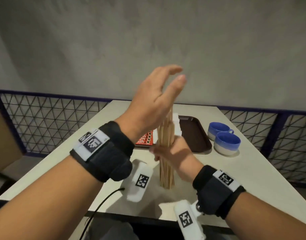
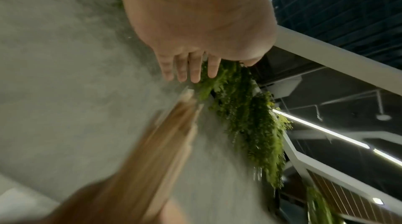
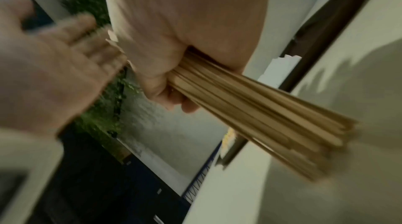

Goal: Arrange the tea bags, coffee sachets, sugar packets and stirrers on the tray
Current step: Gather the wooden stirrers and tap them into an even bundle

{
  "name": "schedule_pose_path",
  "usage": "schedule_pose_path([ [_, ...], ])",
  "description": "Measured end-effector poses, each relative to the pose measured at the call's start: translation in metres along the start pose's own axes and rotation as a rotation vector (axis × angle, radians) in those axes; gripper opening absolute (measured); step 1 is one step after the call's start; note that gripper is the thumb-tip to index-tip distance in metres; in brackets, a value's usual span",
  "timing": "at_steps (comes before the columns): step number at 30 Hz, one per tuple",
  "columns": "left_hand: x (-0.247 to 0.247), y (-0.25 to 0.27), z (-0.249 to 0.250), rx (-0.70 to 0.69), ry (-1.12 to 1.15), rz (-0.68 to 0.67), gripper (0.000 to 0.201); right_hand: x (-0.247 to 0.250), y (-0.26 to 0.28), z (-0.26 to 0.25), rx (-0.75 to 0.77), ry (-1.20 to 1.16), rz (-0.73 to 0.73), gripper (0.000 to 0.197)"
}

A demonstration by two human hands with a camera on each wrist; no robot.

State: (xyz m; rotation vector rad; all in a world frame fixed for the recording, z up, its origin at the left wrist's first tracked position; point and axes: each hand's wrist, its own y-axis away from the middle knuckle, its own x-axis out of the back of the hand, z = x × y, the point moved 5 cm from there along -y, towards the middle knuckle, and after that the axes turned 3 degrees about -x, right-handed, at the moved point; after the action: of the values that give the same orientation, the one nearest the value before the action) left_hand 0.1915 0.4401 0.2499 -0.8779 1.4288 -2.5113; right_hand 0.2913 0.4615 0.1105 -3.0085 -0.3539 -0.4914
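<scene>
My right hand (image 1: pixel 167 151) grips a bundle of wooden stirrers (image 1: pixel 166 170) around its middle, standing it upright with the lower ends on the table. The right wrist view shows the fingers of that hand (image 3: pixel 172 73) curled round the stirrers (image 3: pixel 261 110). My left hand (image 1: pixel 159 94) hovers flat and open above the top ends of the bundle. In the left wrist view its fingers (image 2: pixel 193 67) are straight, just above the stirrer tips (image 2: pixel 185 100). Behind them lies a dark brown tray (image 1: pixel 195 134) with red sachets (image 1: pixel 145 138) and white packets (image 1: pixel 176 124) on its left part.
Two blue and white cups (image 1: pixel 226 141) stand on the table right of the tray. The beige table (image 1: pixel 244 170) ends at a wire mesh fence (image 1: pixel 50 122) behind and at both sides. A cardboard box (image 1: pixel 1 141) stands at the far left.
</scene>
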Motion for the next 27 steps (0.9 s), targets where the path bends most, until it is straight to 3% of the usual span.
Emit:
schedule_pose_path([
  [1,-0.009,-0.005,0.003,-0.036,-0.123,-0.096,0.052,-0.006,0.004,0.007,-0.023,0.065,-0.023,0.015],
  [3,-0.03,-0.004,-0.006,0.018,-0.344,-0.35,0.068,-0.01,0.009,0.018,-0.071,0.129,-0.01,0.016],
  [6,-0.048,0.011,-0.019,0.112,-0.381,-0.56,0.084,-0.008,0.003,0.012,-0.008,0.024,0.01,0.014],
  [9,-0.054,0.01,-0.006,0.089,-0.289,-0.546,0.07,-0.004,0.0,0.005,0.059,-0.078,0.046,0.015],
  [14,-0.07,0.018,-0.011,0.238,-0.231,-0.653,0.052,-0.012,0.005,0.03,-0.062,-0.097,0.029,0.014],
  [18,-0.06,0.009,-0.009,0.337,-0.02,-0.496,0.043,-0.006,0.005,0.025,-0.019,-0.231,0.035,0.012],
  [23,-0.05,0.008,-0.013,0.319,-0.07,-0.442,0.044,0.005,0.005,0.02,0.045,-0.38,0.143,0.018],
  [27,-0.048,0.03,-0.043,0.517,0.076,-0.394,0.064,0.009,0.004,0.025,-0.008,-0.408,0.208,0.023],
])
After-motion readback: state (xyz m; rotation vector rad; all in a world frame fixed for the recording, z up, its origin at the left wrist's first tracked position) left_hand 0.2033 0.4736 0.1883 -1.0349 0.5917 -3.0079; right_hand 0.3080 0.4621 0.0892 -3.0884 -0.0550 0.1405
